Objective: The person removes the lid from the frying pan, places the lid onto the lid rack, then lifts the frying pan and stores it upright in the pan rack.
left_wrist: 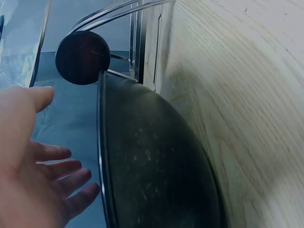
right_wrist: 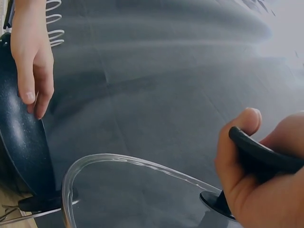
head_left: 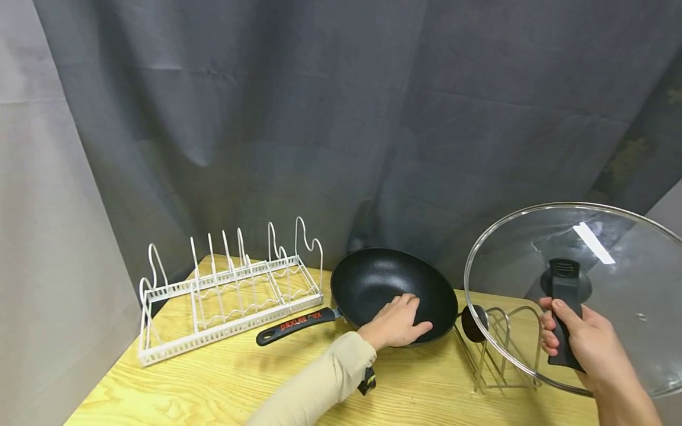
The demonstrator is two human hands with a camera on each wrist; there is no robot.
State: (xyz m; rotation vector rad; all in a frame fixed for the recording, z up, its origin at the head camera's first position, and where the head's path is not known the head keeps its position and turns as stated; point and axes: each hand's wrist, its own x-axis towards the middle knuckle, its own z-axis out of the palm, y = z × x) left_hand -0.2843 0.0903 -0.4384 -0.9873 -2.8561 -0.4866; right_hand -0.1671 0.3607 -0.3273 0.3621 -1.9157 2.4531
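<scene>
A black wok [head_left: 367,278] sits on the wooden table with its long handle [head_left: 298,325] pointing left. My left hand [head_left: 394,322] hovers over the wok, fingers loosely extended and holding nothing; in the left wrist view the same hand [left_wrist: 42,166] is apart from the wok's rim [left_wrist: 101,142]. On the right, my right hand [head_left: 586,340] grips the black handle [head_left: 566,290] of a large glass lid [head_left: 511,260]. The lid is held up above the table, tilted, its metal rim partly in front of a small wire rack [head_left: 503,355].
A white expandable rack [head_left: 229,322] with upright wire dividers stands on the left of the table [head_left: 213,384]. A round black piece [head_left: 474,323] shows between the wok and the wire rack. Dark grey cloth [head_left: 319,118] hangs behind everything.
</scene>
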